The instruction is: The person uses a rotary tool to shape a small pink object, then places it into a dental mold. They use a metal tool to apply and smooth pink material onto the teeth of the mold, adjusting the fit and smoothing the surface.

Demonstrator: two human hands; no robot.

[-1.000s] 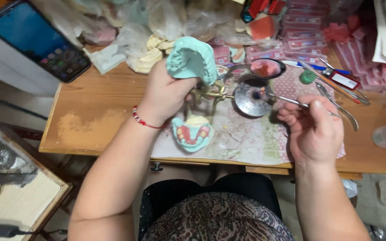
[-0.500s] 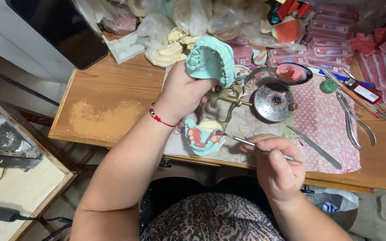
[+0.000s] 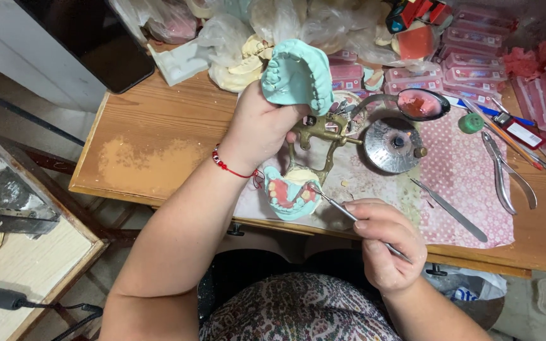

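Head view, frame centre: the left hand (image 3: 257, 129) grips a brass hinged dental articulator (image 3: 320, 136), tilting its pale green upper plaster jaw cast (image 3: 297, 72) up and back. At lower centre, the right hand (image 3: 387, 243), which has moved down from the round metal burner (image 3: 392, 145) to the table edge, pinches a thin metal carving tool (image 3: 349, 215), tip now touching the green lower cast with pink wax gums (image 3: 291, 194), so work there has begun.

pliers (image 3: 507, 170) right of burner (image 3: 394, 145), casts (image 3: 241, 63) behind

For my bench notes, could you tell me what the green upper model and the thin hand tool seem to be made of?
The upper model in the left hand looks like matte mint-green dental plaster: chalky, no shine. The thin tool in the right hand looks like polished steel: slim, grey, glinting.
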